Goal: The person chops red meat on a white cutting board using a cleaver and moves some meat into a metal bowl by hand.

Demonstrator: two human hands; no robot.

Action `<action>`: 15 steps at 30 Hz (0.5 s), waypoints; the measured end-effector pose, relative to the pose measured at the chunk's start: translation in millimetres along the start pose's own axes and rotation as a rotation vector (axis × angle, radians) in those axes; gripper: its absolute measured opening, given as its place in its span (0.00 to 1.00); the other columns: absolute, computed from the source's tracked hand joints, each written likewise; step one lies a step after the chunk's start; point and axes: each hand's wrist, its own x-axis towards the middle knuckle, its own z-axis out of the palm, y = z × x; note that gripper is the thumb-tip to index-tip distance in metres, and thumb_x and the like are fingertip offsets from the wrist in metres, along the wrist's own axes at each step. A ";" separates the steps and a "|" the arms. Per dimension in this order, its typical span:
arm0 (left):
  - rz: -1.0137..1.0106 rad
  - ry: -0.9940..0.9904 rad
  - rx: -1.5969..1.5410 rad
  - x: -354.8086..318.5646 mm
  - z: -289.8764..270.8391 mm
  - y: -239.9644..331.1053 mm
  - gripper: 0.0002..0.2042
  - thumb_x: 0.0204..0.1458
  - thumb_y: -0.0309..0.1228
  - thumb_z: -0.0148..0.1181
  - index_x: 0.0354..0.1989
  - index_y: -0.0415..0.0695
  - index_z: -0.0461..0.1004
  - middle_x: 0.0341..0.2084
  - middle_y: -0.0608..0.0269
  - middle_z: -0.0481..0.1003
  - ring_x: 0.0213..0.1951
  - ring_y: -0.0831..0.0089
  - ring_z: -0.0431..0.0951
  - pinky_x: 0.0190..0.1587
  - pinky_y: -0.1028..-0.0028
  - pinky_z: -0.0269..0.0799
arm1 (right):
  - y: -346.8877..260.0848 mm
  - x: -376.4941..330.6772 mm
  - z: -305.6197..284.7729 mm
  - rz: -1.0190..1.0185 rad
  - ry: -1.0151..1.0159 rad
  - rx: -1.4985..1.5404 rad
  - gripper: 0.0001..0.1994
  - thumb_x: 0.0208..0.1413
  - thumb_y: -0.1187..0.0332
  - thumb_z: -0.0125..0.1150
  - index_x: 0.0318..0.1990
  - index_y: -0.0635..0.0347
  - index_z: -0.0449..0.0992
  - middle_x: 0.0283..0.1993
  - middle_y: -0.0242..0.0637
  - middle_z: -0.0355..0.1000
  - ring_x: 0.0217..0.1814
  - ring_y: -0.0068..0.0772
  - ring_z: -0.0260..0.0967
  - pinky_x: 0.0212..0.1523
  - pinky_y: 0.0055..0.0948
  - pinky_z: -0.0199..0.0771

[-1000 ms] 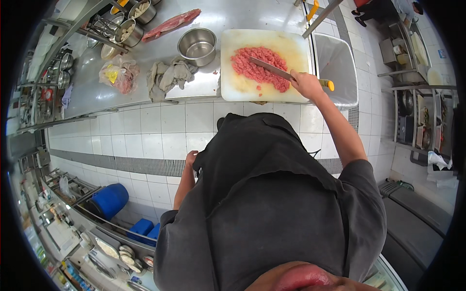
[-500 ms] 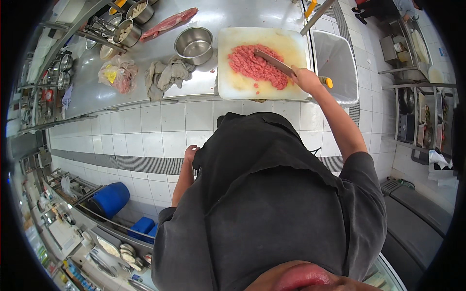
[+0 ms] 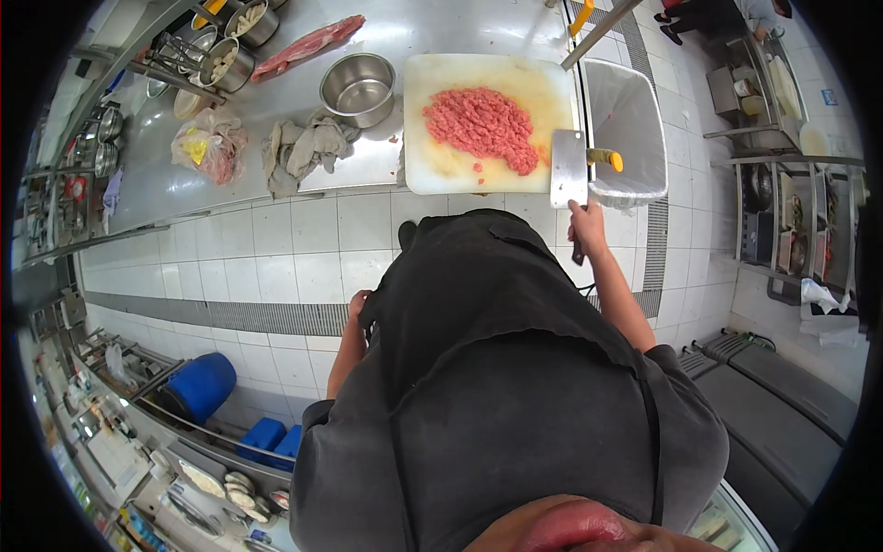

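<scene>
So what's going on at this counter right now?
A person is working minced red meat on a pale cutting board on a steel counter. The right hand has a grip on a cleaver, raised at the board's right edge, blade off the meat. The left hand rests at the waist, holding nothing visible. Nearby sit a steel bowl, crumpled grey rags and a lined bin.

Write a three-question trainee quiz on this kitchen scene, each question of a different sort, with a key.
1. True or false: the cleaver rests flat on the minced meat.
2. The steel bowl stands on which side of the cutting board? A left, B right.
3. Fill in: the right hand grips the cleaver's ____.

Key: 1 false, it is raised at the board's right edge; 2 A; 3 handle.
</scene>
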 end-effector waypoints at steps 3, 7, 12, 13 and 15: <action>-0.086 -0.046 0.013 0.9 -13.7 19.9 0.23 0.44 0.44 0.67 0.43 0.40 0.78 0.40 0.49 0.79 0.46 0.60 0.78 0.49 0.68 0.72 | -1.7 -2.8 27.5 0.079 0.057 0.106 0.10 0.58 0.66 0.55 0.36 0.61 0.63 0.14 0.28 0.56 0.08 0.25 0.56 0.07 0.29 0.60; 0.132 -0.024 0.052 -12.8 -48.9 88.5 0.21 0.47 0.44 0.64 0.41 0.38 0.78 0.39 0.46 0.78 0.48 0.55 0.77 0.50 0.67 0.72 | -40.2 27.5 73.9 -0.113 -0.057 -0.013 0.11 0.58 0.66 0.52 0.39 0.67 0.66 0.16 0.33 0.61 0.09 0.25 0.59 0.09 0.30 0.60; -0.034 0.056 0.044 -22.3 -70.1 162.8 0.19 0.52 0.38 0.59 0.47 0.39 0.75 0.28 0.49 0.79 0.26 0.63 0.80 0.30 0.69 0.75 | -71.9 38.5 106.4 -0.577 0.157 -0.688 0.12 0.56 0.66 0.54 0.40 0.67 0.67 0.25 0.54 0.72 0.27 0.54 0.74 0.29 0.47 0.73; -0.072 0.066 -0.012 -23.2 -72.0 171.1 0.19 0.53 0.37 0.59 0.49 0.39 0.73 0.24 0.51 0.78 0.21 0.67 0.78 0.26 0.70 0.73 | -77.6 28.7 110.8 -0.594 0.115 -0.741 0.12 0.55 0.66 0.55 0.40 0.66 0.67 0.29 0.56 0.73 0.33 0.58 0.73 0.35 0.49 0.72; -0.096 0.064 -0.060 -24.1 -74.0 169.3 0.18 0.53 0.36 0.58 0.50 0.38 0.72 0.20 0.54 0.77 0.21 0.70 0.77 0.25 0.71 0.72 | -89.1 17.3 112.2 -0.616 0.065 -0.795 0.13 0.55 0.65 0.55 0.41 0.66 0.66 0.32 0.59 0.73 0.39 0.62 0.72 0.41 0.51 0.71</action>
